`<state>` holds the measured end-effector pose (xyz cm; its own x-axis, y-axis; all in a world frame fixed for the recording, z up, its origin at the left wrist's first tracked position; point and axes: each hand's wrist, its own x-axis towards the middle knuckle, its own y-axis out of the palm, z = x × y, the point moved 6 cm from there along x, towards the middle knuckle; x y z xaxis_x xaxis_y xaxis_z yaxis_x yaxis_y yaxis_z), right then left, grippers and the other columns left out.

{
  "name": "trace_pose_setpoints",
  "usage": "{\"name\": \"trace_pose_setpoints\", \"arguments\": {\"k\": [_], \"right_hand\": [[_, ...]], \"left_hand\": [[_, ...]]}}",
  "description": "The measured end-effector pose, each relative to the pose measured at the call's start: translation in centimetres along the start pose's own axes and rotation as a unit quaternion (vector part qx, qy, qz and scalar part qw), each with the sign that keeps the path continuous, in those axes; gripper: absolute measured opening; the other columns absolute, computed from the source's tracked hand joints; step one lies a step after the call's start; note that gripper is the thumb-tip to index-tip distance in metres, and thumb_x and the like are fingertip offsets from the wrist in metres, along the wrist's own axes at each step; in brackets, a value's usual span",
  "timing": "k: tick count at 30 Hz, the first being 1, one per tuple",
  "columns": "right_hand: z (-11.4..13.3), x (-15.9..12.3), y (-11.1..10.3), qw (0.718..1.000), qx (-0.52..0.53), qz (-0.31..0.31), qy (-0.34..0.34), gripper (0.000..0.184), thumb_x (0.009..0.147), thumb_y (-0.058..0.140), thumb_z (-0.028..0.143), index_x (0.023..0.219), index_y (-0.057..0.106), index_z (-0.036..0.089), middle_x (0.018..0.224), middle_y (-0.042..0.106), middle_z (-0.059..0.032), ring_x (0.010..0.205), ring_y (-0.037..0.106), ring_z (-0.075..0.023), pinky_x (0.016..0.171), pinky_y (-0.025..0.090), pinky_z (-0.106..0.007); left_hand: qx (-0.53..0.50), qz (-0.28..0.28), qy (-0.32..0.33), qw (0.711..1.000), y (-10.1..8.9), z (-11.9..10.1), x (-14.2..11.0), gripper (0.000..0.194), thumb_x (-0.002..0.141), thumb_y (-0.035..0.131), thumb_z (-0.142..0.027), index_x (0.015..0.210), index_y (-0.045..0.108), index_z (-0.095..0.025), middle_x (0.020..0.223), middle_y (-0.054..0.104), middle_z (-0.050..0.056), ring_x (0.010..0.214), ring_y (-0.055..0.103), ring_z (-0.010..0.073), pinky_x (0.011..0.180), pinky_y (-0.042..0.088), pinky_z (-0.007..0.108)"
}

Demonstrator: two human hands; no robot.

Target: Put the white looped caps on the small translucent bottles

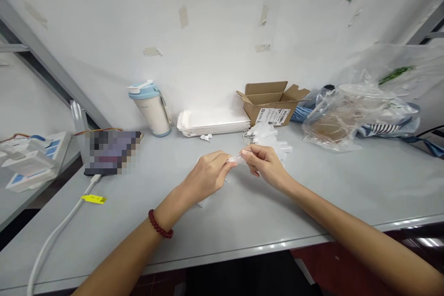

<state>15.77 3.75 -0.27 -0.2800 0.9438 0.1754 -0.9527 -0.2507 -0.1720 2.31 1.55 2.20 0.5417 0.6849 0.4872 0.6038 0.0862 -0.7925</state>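
Note:
Between my two hands, above the middle of the grey table, is a small translucent white plastic piece (236,159). My left hand (211,171) pinches one end of it between thumb and fingers. At its other end, my right hand (263,162) has its fingertips closed on it; fingers hide part of its shape. Several similar translucent plastic pieces (265,133) lie in a pile just behind my right hand. Beneath my left hand, another clear piece (204,202) is partly covered. A small white fitting (206,137) rests near the stack of white trays.
At the back stand a cup with a blue lid (149,108), stacked white trays (215,122) and an open cardboard box (272,106). Plastic bags (340,120) and blue cloth are at right. A blurred-out device (111,152) with a white cable (65,222) lies left.

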Motion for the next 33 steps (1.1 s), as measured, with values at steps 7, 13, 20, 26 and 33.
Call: {"name": "trace_pose_setpoints", "arguments": {"k": [7, 13, 20, 26, 33], "right_hand": [[1.3, 0.6, -2.1, 0.985, -0.129, -0.074, -0.089, 0.032, 0.084, 0.052, 0.047, 0.076, 0.057, 0.016, 0.057, 0.050, 0.0019, 0.049, 0.043, -0.0099, 0.048, 0.034, -0.024], [2.8, 1.0, -9.1, 0.890, -0.302, -0.298, -0.168, 0.025, 0.084, 0.053, 0.039, 0.091, 0.063, 0.018, 0.072, 0.062, -0.0033, 0.059, 0.053, -0.0145, 0.056, 0.042, -0.026], [1.3, 2.4, -10.7, 0.885, -0.384, -0.237, -0.117, 0.021, 0.077, 0.056, 0.028, 0.092, 0.067, 0.017, 0.085, 0.067, -0.0069, 0.071, 0.056, -0.0189, 0.065, 0.044, -0.032], [0.1, 2.8, -11.4, 0.889, -0.396, -0.219, -0.072, 0.021, 0.075, 0.057, 0.026, 0.092, 0.067, 0.019, 0.092, 0.069, -0.0066, 0.083, 0.058, -0.0220, 0.074, 0.043, -0.037], [-0.4, 3.0, -11.3, 0.907, -0.365, -0.201, -0.065, 0.020, 0.073, 0.058, 0.026, 0.090, 0.067, 0.019, 0.092, 0.069, -0.0055, 0.084, 0.060, -0.0211, 0.075, 0.044, -0.035]], "left_hand": [[-0.008, -0.001, -0.039, 0.999, -0.3, 1.6, 0.2, 0.022, 0.092, 0.040, -0.026, 0.082, 0.058, -0.017, 0.073, 0.059, 0.003, 0.065, 0.053, 0.0145, 0.062, 0.040, 0.026], [0.026, -0.090, -0.179, 0.979, -2.2, 8.0, 0.4, 0.025, 0.086, 0.039, -0.018, 0.094, 0.062, -0.015, 0.093, 0.066, 0.008, 0.085, 0.060, 0.0196, 0.073, 0.047, 0.030], [-0.037, -0.019, -0.137, 0.990, -0.1, 12.6, 1.6, 0.033, 0.084, 0.039, -0.018, 0.105, 0.065, -0.015, 0.118, 0.062, 0.010, 0.113, 0.054, 0.0212, 0.100, 0.040, 0.038], [-0.010, -0.009, -0.136, 0.991, 0.8, 13.2, 1.5, 0.034, 0.084, 0.040, -0.014, 0.103, 0.067, -0.018, 0.115, 0.063, 0.008, 0.109, 0.057, 0.0208, 0.098, 0.042, 0.038], [0.026, 0.014, -0.161, 0.987, 0.8, 13.1, 1.2, 0.033, 0.080, 0.044, -0.012, 0.102, 0.068, -0.016, 0.101, 0.066, 0.008, 0.089, 0.060, 0.0205, 0.084, 0.047, 0.034]]}}
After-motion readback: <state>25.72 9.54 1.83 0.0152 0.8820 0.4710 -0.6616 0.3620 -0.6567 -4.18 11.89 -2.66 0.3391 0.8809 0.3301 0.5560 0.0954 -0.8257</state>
